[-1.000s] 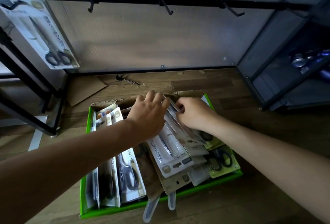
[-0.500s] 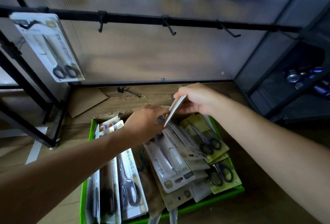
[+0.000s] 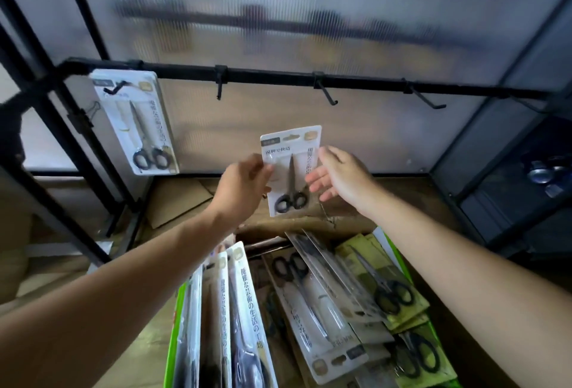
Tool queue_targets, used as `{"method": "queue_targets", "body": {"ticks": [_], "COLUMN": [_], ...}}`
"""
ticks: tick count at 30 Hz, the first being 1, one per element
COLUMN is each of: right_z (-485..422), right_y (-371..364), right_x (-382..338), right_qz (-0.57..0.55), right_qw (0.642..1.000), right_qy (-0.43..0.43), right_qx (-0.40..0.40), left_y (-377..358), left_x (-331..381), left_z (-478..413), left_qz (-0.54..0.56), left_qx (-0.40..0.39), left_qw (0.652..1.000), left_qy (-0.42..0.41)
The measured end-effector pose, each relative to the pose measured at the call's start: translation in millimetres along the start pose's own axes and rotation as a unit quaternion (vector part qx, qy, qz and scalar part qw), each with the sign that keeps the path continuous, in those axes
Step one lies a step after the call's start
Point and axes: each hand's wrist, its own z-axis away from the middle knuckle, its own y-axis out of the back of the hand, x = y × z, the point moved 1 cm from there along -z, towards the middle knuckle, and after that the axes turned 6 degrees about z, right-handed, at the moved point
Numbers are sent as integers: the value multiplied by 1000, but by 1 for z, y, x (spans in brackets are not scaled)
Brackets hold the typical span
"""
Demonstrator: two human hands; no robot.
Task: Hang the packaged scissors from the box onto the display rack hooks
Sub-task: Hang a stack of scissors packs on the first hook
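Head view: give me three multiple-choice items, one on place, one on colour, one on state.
1. Where on the rail does the hung pack sit?
A. left end
B. middle
C. right end

2. What colour is the wall of the box?
A. red
B. green
C. blue

3. How is the right hand?
A. open beside the held pack
B. gripping a hook
C. a fist inside the box

Answers:
1 A: the hung pack hangs at the rail's left end.
2 B: the box wall shows bright green.
3 A: its fingers are straight, while the left hand pinches the held pack's edge.
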Motion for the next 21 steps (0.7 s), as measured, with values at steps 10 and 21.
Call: {"method": "queue_targets", "body": {"ticks": [10,21], "right_z": [-27,-38], "right_y": [-67,-147], "right_x": [-52,-114], "right_qz": [102,249], "right_qw": [988,912], "right_qy": [119,289], "right_qx": [13,151], "left_y": [79,164], "left_x": [13,4], "left_z": [-10,-13], "left_qz": [-4,-156], "left_qx": [72,149], "left_qw": [997,976], "left_qy": [-15,42]}}
